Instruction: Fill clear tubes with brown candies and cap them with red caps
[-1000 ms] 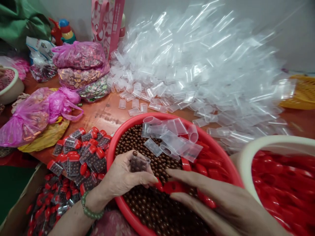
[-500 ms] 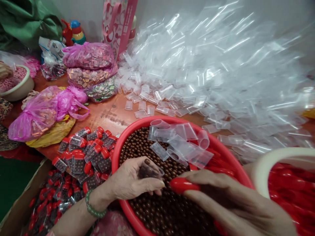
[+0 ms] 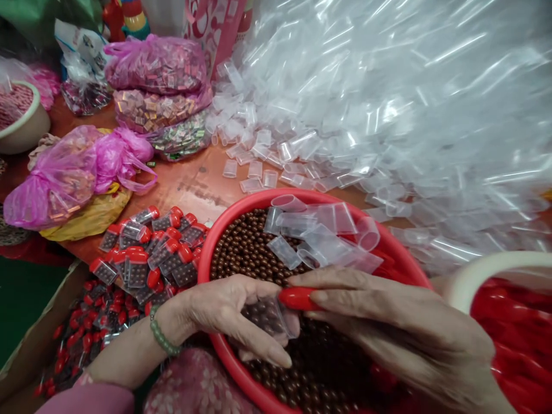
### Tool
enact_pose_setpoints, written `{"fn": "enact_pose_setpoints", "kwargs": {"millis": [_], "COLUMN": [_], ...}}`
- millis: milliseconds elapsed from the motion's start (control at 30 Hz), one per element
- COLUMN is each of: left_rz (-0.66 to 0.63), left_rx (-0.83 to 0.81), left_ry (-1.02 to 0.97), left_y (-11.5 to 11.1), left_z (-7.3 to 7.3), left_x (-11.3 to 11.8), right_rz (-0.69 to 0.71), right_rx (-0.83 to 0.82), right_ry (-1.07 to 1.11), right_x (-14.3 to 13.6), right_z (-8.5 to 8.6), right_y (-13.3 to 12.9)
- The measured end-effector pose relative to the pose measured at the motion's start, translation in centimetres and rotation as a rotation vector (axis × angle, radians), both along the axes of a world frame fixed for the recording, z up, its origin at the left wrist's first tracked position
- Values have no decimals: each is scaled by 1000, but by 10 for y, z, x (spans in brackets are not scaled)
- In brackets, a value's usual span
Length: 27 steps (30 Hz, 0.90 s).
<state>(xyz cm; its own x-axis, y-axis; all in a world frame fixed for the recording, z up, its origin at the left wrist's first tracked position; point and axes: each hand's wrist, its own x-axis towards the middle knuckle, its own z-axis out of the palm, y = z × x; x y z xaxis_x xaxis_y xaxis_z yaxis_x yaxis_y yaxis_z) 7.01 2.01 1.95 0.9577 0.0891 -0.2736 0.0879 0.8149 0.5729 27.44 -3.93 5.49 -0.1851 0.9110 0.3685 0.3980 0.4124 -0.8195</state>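
Note:
Over a red basin [image 3: 235,210] of small brown balls [image 3: 237,247], my left hand [image 3: 224,313] is closed around a clear plastic container [image 3: 265,317] with brown balls inside. My right hand [image 3: 388,328] pinches a red cap [image 3: 298,298] between thumb and fingers, right beside the container's open end. Whether cap and container touch, I cannot tell. Several clear empty sleeves [image 3: 328,227] lie on the balls at the basin's far side, with red caps [image 3: 388,259] partly hidden behind my right hand.
Filled, red-capped containers [image 3: 159,247] are heaped left of the basin, more lying in a box [image 3: 38,333] below. A large pile of clear sleeves [image 3: 388,115] covers the back right. A white tub [image 3: 470,276] holds red caps. Pink bags [image 3: 159,63] stand at the back left.
My right hand has brought the red cap left and up to the container. My left hand has turned the container's open end toward it. The view has tilted down slightly.

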Motion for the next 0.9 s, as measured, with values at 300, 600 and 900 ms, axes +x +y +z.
{"fn": "enact_pose_setpoints", "kwargs": {"millis": [300,600,900], "left_rz": [19,318,385], "left_rx": [-93,230,457], "left_ry": [-42,205,211], "left_y": [4,-9,-14], "left_z": [2,3,6], "left_x": [-1,12,17], "right_rz": [-264,-599,-518], "right_rx": [-83,-198,46], "right_ry": [184,267,39], "right_x": [-16,-49,-49], "right_z": [-2,-7,-19], "right_y": [-18,-25,-23]}}
